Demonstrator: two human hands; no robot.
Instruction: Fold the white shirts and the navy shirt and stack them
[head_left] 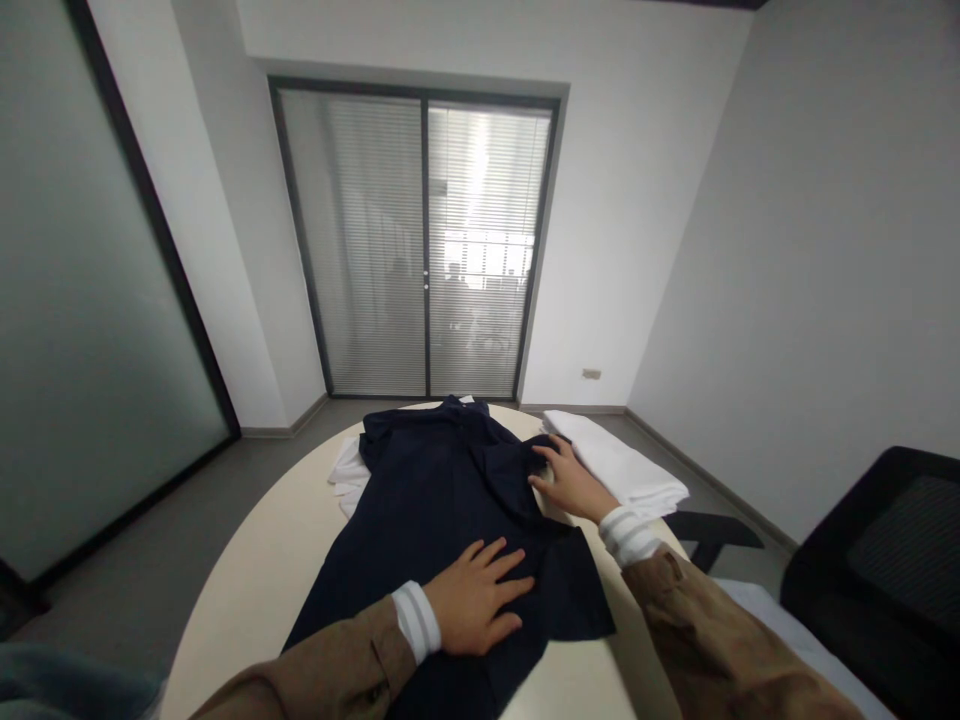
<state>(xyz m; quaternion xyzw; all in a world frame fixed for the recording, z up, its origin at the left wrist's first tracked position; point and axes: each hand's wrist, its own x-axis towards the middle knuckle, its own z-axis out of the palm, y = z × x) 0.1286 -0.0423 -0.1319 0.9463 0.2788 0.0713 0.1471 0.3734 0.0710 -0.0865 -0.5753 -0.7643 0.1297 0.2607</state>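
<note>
A navy short-sleeved shirt [435,500] lies spread on a round cream table [247,570], with some creases on its right side. My left hand [480,600] rests flat on the shirt's lower middle, fingers spread. Farther up, my right hand [570,478] touches the dark fabric at the shirt's right edge. Its fingers are apart and slightly curved, and I see no cloth pinched between them. A small white tag [466,399] shows at the shirt's far end.
Folded white cloth [615,460] lies at the table's right edge, beyond my right hand. More white fabric [349,470] sticks out from under the shirt at left. A black office chair [885,570] stands to the right. Glass doors with blinds [420,250] are in the far wall.
</note>
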